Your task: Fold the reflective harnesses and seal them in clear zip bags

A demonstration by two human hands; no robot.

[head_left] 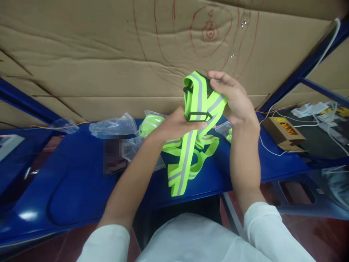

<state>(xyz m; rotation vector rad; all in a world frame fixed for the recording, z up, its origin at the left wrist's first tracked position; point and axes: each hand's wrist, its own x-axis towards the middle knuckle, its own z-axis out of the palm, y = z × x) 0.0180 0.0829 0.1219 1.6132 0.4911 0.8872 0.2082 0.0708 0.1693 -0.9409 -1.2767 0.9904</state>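
Observation:
I hold a neon yellow-green reflective strap harness (191,145) with grey reflective bands up in front of me. My left hand (174,125) is closed around the straps near a black plastic buckle (198,116). My right hand (234,100) grips the upper loop of the harness, fingers curled over its top. The loose ends hang down towards the blue table (76,182).
Clear plastic bags (114,127), one holding another yellow-green harness (149,122), lie on the table behind my hands. A small brown cardboard box (283,134) and white cables (313,120) sit at the right. A creased cardboard sheet (109,54) with red drawings stands behind.

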